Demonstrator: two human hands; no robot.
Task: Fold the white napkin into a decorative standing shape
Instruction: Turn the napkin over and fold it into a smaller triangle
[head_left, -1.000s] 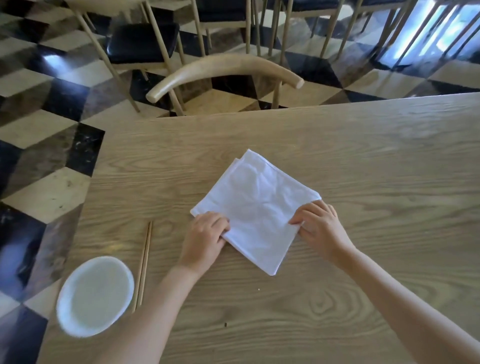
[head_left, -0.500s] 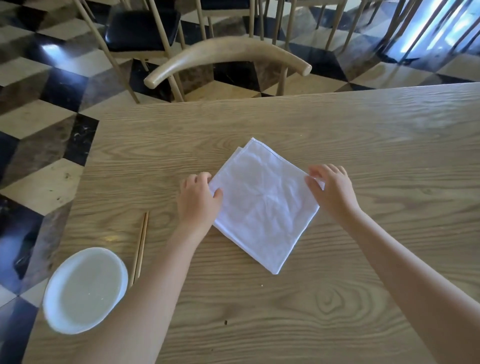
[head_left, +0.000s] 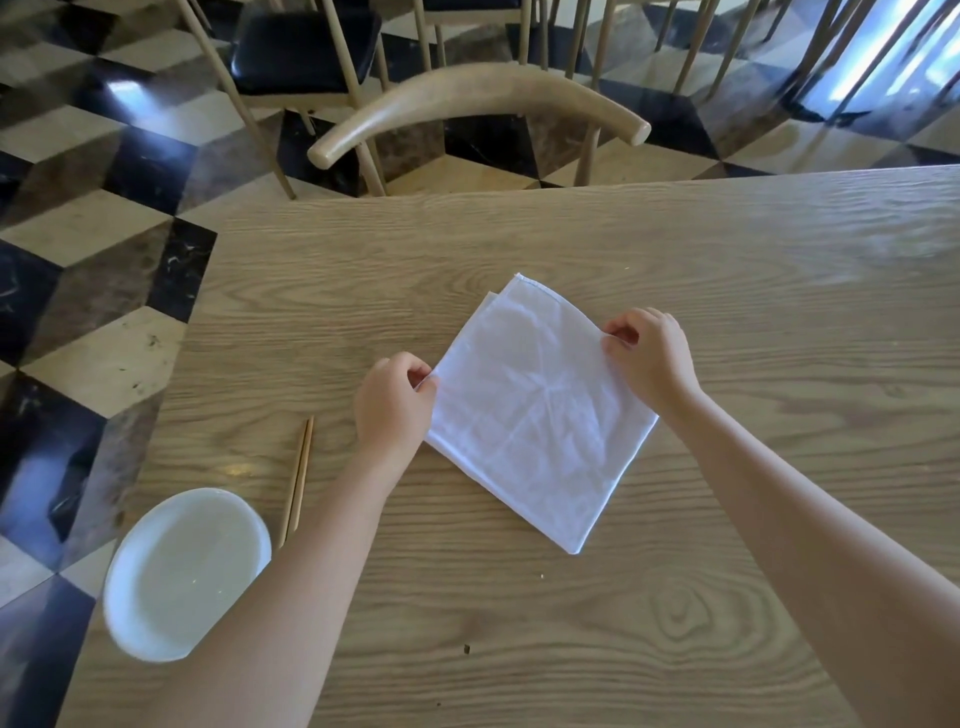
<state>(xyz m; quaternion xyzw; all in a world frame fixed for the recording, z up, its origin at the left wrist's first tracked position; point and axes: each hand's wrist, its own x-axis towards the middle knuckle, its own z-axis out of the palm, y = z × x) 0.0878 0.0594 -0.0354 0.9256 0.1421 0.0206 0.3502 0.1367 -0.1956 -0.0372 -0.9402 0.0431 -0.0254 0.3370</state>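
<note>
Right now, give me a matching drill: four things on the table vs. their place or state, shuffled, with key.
Things:
1. napkin
2. plate
3. chopsticks
4. left hand

Place or state:
A. near-left table corner, partly past the edge
B. lying side by side between plate and left arm
C. folded flat, set like a diamond
D. pinching the napkin's left corner

Pairs: 1-C, 2-A, 3-B, 4-D

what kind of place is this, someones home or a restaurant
Probably a restaurant dining room. A long wooden table is laid with a white plate, chopsticks and a cloth napkin, and several matching chairs stand on a polished chequered floor.
</note>
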